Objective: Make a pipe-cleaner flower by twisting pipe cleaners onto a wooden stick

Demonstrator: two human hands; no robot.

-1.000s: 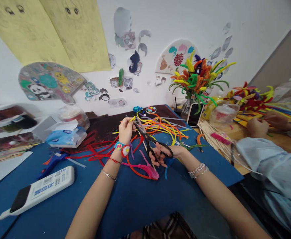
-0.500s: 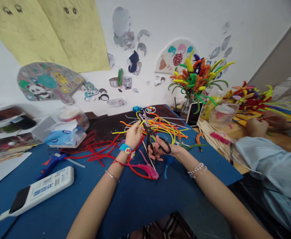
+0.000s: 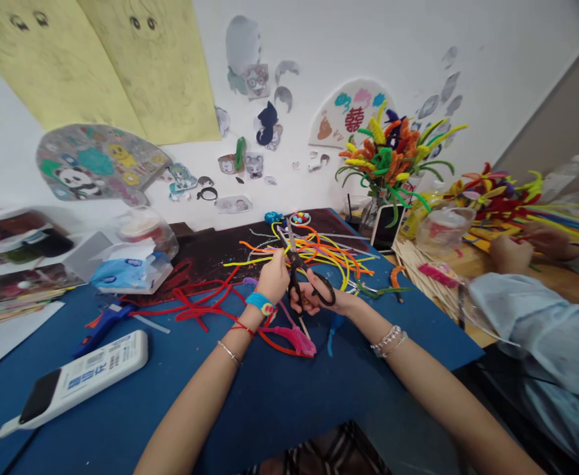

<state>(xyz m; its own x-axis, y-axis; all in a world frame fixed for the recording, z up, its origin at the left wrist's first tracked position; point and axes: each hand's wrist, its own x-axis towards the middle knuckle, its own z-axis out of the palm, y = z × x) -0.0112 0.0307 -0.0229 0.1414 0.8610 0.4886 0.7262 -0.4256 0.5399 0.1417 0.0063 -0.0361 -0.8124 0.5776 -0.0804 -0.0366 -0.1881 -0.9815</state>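
My right hand [image 3: 309, 298] has its fingers through the handle loops of black-handled scissors [image 3: 295, 262], whose blades point away from me toward the wall. Just left of the scissors, my left hand [image 3: 272, 277] is closed, its back toward me. Whatever sits in its fingers is hidden. Yellow and orange pipe cleaners [image 3: 336, 256] lie in a loose tangle beyond both hands. Red pipe cleaners [image 3: 190, 302] curl on the table to the left. Below the scissors lies a pink piece like a gathered petal [image 3: 300, 342], and a small blue piece [image 3: 335, 323] is to its right.
A glue gun [image 3: 102, 326], a white device with a screen [image 3: 86, 376] and a tissue pack [image 3: 126, 269] occupy the left. Back right stand a vase of pipe-cleaner flowers [image 3: 386, 158] and a phone [image 3: 388, 226]. Another person's hands [image 3: 512, 254] work at far right.
My left hand has shifted right and turned, now closer against the scissors. My right hand and the scissors have moved only slightly, the handle loops a little nearer each other.
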